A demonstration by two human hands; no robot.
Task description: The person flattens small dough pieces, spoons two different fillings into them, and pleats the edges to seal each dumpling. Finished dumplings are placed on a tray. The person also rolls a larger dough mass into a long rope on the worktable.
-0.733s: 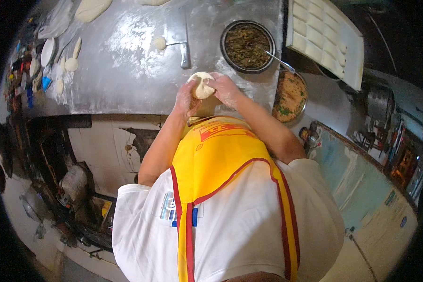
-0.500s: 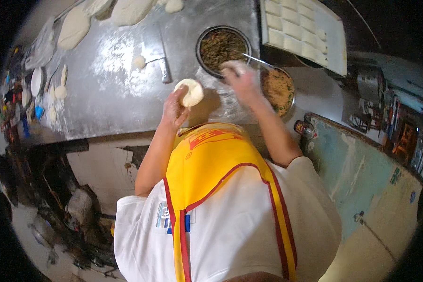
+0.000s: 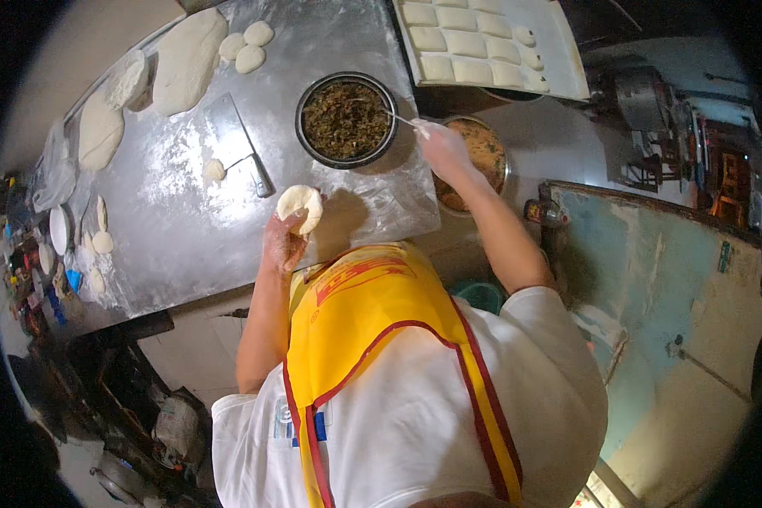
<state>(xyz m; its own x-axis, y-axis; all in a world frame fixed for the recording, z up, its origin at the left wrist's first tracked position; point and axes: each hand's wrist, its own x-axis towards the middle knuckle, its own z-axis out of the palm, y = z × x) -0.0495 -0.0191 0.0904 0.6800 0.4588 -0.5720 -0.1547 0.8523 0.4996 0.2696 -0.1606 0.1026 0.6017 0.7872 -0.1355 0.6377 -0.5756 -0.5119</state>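
My left hand (image 3: 284, 243) holds a flattened round of dough (image 3: 300, 208) just above the near part of the metal table, fingers closed on it with a dip showing in its face. My right hand (image 3: 445, 154) is closed around the thin handle of a slim metal utensil (image 3: 404, 120). The other end of that utensil reaches into a dark-rimmed bowl (image 3: 303, 149) of chopped dark green-brown filling (image 3: 344, 124); its tip is sunk in the filling, so its shape cannot be told.
A second bowl of orange-brown filling (image 3: 479, 152) stands below my right wrist. Behind it lies a tray (image 3: 565, 51) with rows of white dough pieces. A broad knife (image 3: 262, 180), a small dough ball (image 3: 214, 169) and large dough slabs (image 3: 186, 63) lie on the floured metal table (image 3: 169, 245).
My right hand has moved from over the filling bowl's near edge to the utensil handle and gripped it. The left hand still holds the dough round. The whole view has shifted.
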